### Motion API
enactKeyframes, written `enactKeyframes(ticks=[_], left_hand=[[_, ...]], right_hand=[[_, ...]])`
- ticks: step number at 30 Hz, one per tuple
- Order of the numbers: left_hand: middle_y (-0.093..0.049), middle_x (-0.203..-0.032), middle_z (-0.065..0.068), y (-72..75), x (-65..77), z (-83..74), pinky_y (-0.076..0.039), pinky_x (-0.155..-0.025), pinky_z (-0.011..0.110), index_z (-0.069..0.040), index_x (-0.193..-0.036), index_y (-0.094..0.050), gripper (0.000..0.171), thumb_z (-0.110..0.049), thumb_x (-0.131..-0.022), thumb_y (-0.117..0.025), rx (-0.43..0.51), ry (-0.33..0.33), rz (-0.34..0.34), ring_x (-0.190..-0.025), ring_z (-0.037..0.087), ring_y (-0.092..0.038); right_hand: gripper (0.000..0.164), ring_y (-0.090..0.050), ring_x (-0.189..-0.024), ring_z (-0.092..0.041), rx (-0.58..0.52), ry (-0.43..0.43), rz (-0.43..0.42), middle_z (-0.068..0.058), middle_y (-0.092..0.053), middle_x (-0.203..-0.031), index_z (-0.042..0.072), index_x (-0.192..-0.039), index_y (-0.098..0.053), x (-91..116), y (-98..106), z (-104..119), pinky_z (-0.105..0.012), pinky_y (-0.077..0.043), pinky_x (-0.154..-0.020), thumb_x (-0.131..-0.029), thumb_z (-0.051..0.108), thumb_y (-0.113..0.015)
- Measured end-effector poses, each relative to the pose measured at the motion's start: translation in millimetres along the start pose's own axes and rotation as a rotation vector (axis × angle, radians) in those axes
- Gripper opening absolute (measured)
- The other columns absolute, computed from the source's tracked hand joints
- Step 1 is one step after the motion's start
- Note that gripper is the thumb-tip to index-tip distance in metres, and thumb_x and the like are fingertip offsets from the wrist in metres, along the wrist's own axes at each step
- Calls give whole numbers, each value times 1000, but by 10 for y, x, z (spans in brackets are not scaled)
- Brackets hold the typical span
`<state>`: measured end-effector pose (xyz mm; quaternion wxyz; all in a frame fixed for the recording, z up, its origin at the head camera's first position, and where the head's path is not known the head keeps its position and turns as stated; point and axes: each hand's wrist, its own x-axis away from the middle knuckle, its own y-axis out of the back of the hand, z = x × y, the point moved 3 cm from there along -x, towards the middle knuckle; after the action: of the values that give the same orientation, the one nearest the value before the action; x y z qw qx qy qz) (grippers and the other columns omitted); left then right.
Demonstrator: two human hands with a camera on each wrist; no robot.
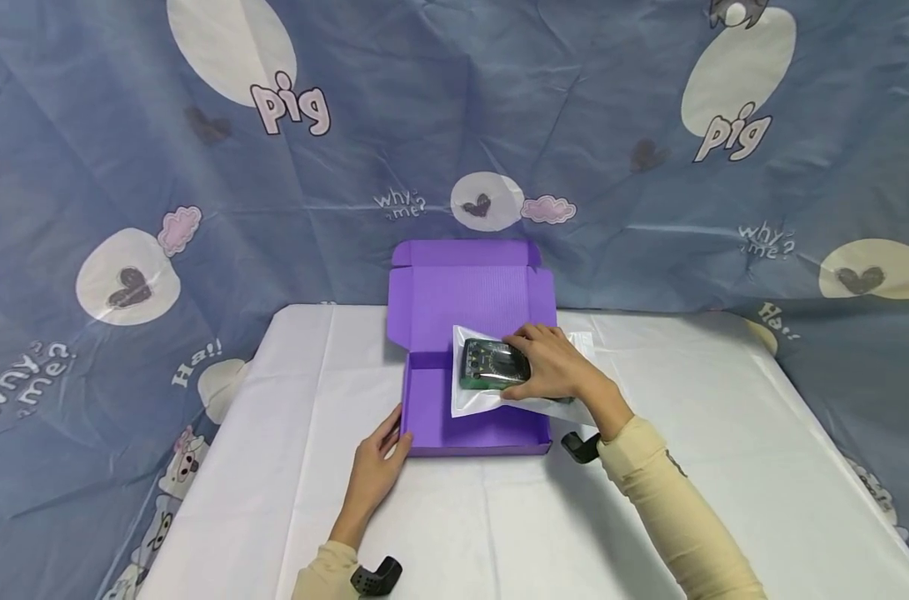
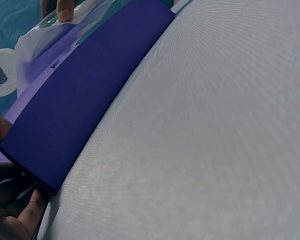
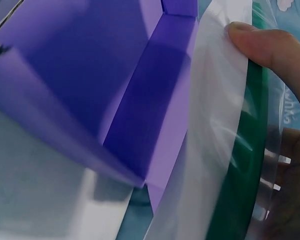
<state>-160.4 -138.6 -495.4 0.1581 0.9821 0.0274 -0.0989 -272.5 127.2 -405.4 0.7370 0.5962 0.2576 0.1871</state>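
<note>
Purple box: it sits on the white cloth, lid [image 1: 469, 300] raised at the back, near wall [image 1: 478, 451] toward the person.
Bag: clear-faced and white-backed, the bag [image 1: 481, 402] is held over the box's right half and reaches past its right wall; whether it touches that wall I cannot tell.
Green pack: the pack [image 1: 486, 367] shows through the bag's clear face.
Right hand: the right hand [image 1: 553, 367] grips bag and pack across their width, thumb on the near edge, fingers on the far one.
Left hand: well apart from the other, the left hand [image 1: 377, 467] holds the box's near left corner, thumb at the rim, fingers against the outside.
Bag step: probably mid-handling, one hand carrying while the other steadies the box.
Next move: it seems to call for a firm grip, the bag kept off the right wall and the box held still.
</note>
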Motion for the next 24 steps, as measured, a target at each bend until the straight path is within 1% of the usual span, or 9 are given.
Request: enactKeyframes(ticks=[6, 10, 15, 24], left_hand=[[-46, -129, 22, -8, -4, 20, -44, -96, 30, 1, -129, -43, 48, -10, -85, -57, 10, 0, 0, -115, 31, -49], [-45, -131, 22, -20, -14, 29, -43, -96, 31, 1, -130, -41, 48, -9, -85, -57, 35, 4, 6, -116, 31, -49], [-44, -131, 21, -16, -10, 12, -43, -96, 31, 1, -130, -41, 48, -11, -86, -57, 26, 19, 8, -116, 32, -49], [-45, -131, 21, 10, -8, 1, -43, -97, 31, 0, -130, -41, 49, -12, -86, -57, 20, 20, 13, -116, 32, -49]], right_hand=[[86, -46, -101, -17, -33, 4, 28, 2, -50, -111, 17, -125, -50, -77, -38, 114, -33, -46, -82, -55, 64, -68], [86, -47, -99, -16, -33, 17, 15, 2, -51, -111, 16, -124, -50, -125, -61, 162, -32, -47, -79, -55, 63, -69], [87, -46, -97, -15, -34, 22, 31, 2, -50, -111, 16, -124, -50, -156, -110, 207, -30, -47, -76, -54, 64, -70], [87, -46, -98, -14, -54, 12, 60, 2, -50, -113, 16, -126, -49, -193, -162, 258, -30, -48, -77, -55, 62, -70]])
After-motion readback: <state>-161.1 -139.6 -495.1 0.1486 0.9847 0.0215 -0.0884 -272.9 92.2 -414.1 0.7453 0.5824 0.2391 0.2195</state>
